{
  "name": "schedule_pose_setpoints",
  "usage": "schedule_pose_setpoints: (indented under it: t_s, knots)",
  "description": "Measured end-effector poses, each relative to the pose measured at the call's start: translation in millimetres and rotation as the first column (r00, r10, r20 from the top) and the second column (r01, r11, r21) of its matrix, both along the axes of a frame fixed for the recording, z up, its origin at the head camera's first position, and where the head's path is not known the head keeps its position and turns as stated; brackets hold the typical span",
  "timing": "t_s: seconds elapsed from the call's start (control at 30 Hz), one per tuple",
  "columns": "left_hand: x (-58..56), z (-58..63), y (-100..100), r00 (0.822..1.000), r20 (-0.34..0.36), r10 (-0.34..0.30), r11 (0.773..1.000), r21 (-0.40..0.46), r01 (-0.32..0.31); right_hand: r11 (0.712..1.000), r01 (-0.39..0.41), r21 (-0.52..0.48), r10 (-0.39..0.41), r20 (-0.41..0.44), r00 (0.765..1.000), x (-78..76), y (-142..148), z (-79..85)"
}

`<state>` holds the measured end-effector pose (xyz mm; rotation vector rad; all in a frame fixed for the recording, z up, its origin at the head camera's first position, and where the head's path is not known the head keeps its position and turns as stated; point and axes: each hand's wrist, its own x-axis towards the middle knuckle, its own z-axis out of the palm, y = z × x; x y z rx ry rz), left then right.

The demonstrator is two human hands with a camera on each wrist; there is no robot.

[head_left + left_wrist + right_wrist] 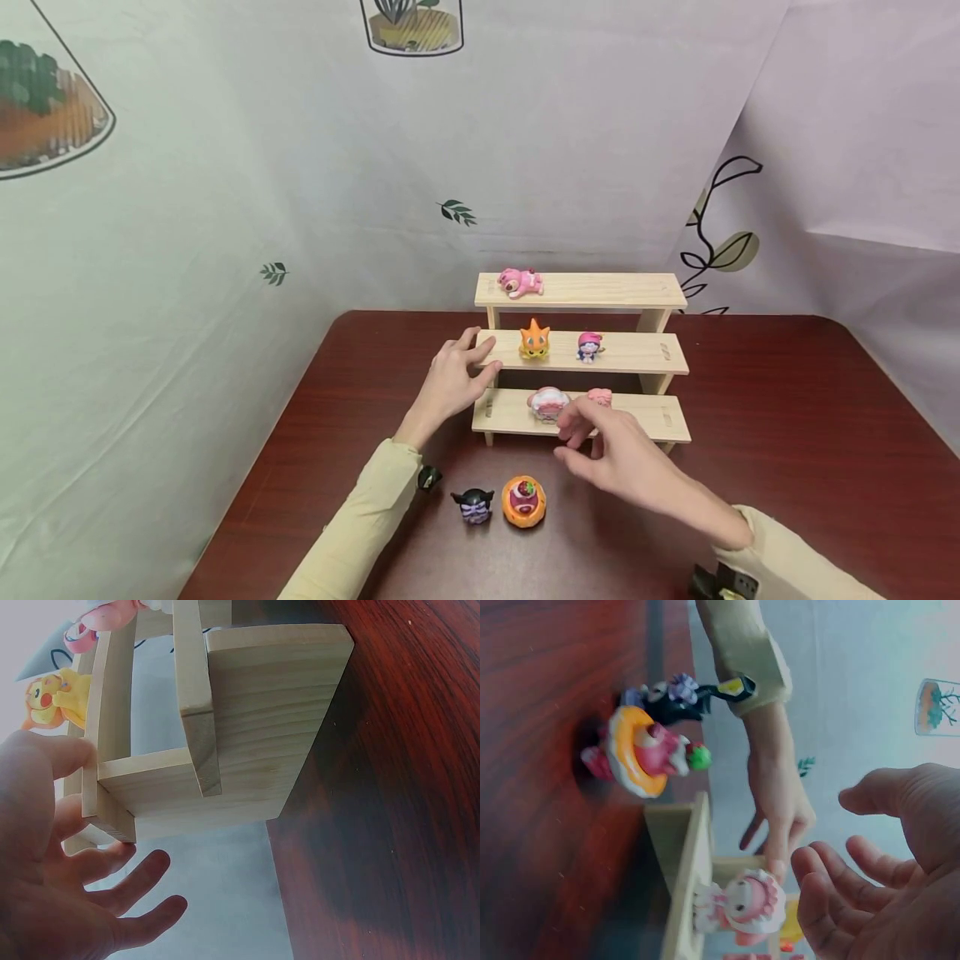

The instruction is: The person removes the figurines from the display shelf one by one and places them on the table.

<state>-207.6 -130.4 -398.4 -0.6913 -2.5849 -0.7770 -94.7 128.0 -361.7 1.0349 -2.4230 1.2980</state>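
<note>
My left hand (450,379) grips the left end of the middle board of a three-step wooden display shelf (630,354), thumb on one face and fingertips round the other in the left wrist view. My right hand (626,458) hovers before the lowest step, fingers loosely bent, holding nothing. Close to its fingertips on that step sits a white-and-pink figurine (547,403), in a frilled bonnet in the right wrist view. A pink figurine (599,397) beside it is partly hidden by the hand. The middle step bears an orange-and-yellow figurine (535,342) and a pink-capped figurine (589,347).
A pink bear figurine (521,282) lies on the top step's left. In front of the shelf, on the dark red-brown table (772,433), stand a black-and-purple figurine (474,506) and a figurine in an orange ring (524,502). A printed cloth (360,167) hangs behind.
</note>
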Motion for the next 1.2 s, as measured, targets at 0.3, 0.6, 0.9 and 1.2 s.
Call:
schedule_pose_setpoints:
  t_s: [0.3,0.6,0.9,1.2]
  knots:
    - [0.0,0.6,-0.4,1.000,-0.006,-0.003,1.000,0.002,0.003,0.999,0.040,-0.004,-0.040,-0.056,0.998,-17.5,6.6,15.3]
    - [-0.6,-0.1,-0.2,1.000,0.005,-0.004,1.000,-0.004,0.004,0.999,0.044,-0.002,-0.044,-0.095,0.994,-42.9,13.0,34.0]
    - [-1.5,-0.1,0.1,1.000,0.013,-0.005,1.000,-0.005,0.005,0.996,0.090,0.021,-0.087,-0.116,0.989,-60.7,14.7,49.2]
    - [-0.9,-0.5,0.0,1.000,0.012,-0.012,1.000,0.011,0.012,0.990,0.136,0.029,-0.131,-0.121,0.984,-82.1,15.0,60.1]
